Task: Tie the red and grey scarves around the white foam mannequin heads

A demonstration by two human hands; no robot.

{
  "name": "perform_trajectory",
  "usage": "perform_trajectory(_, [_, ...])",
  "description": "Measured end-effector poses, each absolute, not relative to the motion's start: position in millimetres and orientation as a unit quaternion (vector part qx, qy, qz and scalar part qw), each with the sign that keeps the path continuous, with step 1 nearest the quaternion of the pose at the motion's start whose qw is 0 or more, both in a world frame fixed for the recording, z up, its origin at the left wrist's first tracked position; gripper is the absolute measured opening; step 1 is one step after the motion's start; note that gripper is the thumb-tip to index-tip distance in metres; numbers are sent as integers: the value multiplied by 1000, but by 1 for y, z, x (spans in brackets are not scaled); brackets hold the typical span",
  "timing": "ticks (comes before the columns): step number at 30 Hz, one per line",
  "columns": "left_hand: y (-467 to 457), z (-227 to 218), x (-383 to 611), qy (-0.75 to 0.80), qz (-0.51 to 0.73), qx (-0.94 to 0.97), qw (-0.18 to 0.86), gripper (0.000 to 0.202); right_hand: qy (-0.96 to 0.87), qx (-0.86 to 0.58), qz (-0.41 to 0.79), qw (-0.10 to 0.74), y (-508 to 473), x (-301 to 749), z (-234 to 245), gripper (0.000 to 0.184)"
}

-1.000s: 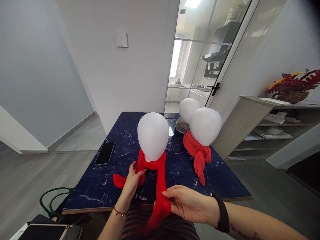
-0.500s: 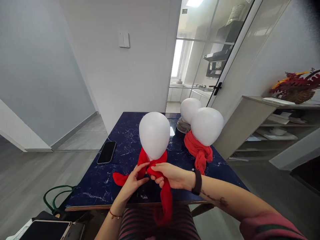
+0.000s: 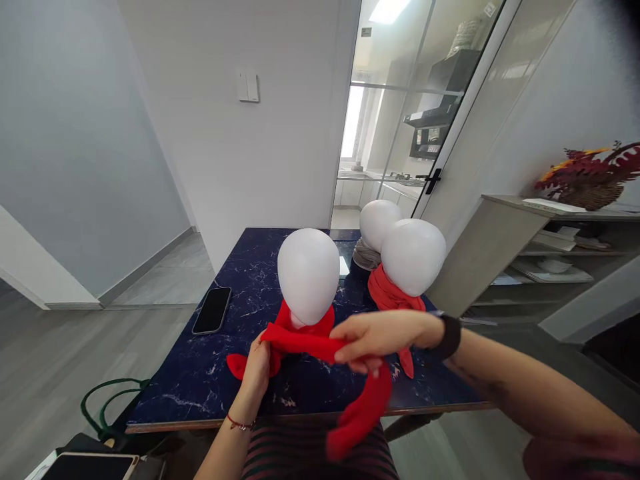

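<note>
A white, egg-shaped mannequin head (image 3: pixel 308 277) stands on the table in front of me, a red scarf (image 3: pixel 305 342) looped around its base. My right hand (image 3: pixel 373 337) grips one length of this scarf and holds it stretched across the front; the loose end hangs in a blurred curve past the table edge. At the left of that stretch, my left hand (image 3: pixel 257 363) is closed on the cloth, its fingers partly hidden by it. The scarf's other end lies on the table beside my left hand.
Back right stand two more white heads, one with a red scarf (image 3: pixel 387 290), the other with a grey wrap (image 3: pixel 366 255). A phone (image 3: pixel 212 311) lies on the left of the dark blue marbled table (image 3: pixel 175 380). A tablet (image 3: pixel 90 467) sits low at left; shelves (image 3: pixel 560 247) stand right.
My right hand has moved right, pulling the scarf length out taut from the head's base. My left hand has shifted slightly left. The loose end has swung to the right.
</note>
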State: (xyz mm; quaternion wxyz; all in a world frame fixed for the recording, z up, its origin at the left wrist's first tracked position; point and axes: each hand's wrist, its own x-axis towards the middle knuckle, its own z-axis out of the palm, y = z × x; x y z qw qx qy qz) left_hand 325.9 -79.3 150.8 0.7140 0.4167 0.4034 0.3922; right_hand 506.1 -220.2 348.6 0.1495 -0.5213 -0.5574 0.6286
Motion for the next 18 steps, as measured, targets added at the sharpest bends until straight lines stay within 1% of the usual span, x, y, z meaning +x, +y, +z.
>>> perform_trajectory(3, [-78, 148, 326, 437, 380, 410, 705, 31, -675, -580, 422, 171, -196, 523, 406, 27])
perform_trajectory(6, [-78, 150, 329, 452, 360, 395, 714, 38, -770, -567, 222, 192, -142, 524, 446, 17])
perform_trajectory(8, [-79, 155, 332, 446, 349, 385, 729, 42, -790, -570, 127, 187, -98, 518, 463, 8])
perform_trajectory(9, [-79, 157, 333, 443, 345, 384, 733, 44, -797, -570, 90, 175, -77, 514, 469, 9])
perform_trajectory(10, [-78, 160, 335, 439, 344, 388, 734, 44, -799, -572, 78, 168, -57, 512, 474, 15])
perform_trajectory(12, [-77, 165, 338, 430, 348, 411, 724, 44, -789, -590, 84, 146, -20, 511, 480, 45])
perform_trajectory(13, [-76, 166, 340, 426, 349, 425, 719, 43, -771, -610, 111, 142, -5, 514, 480, 55])
perform_trajectory(14, [-75, 167, 341, 423, 349, 435, 714, 41, -750, -631, 139, 140, 8, 519, 479, 58])
perform_trajectory(15, [-74, 166, 342, 423, 349, 441, 710, 38, -729, -649, 167, 140, 19, 527, 476, 54])
perform_trajectory(16, [-74, 165, 343, 425, 347, 443, 708, 37, -712, -663, 186, 136, 26, 535, 472, 46])
perform_trajectory(17, [-74, 163, 343, 428, 346, 445, 707, 39, -692, -676, 206, 147, 30, 545, 465, 37])
perform_trajectory(18, [-75, 161, 343, 426, 345, 445, 707, 46, -671, -687, 225, 167, 31, 556, 457, 32])
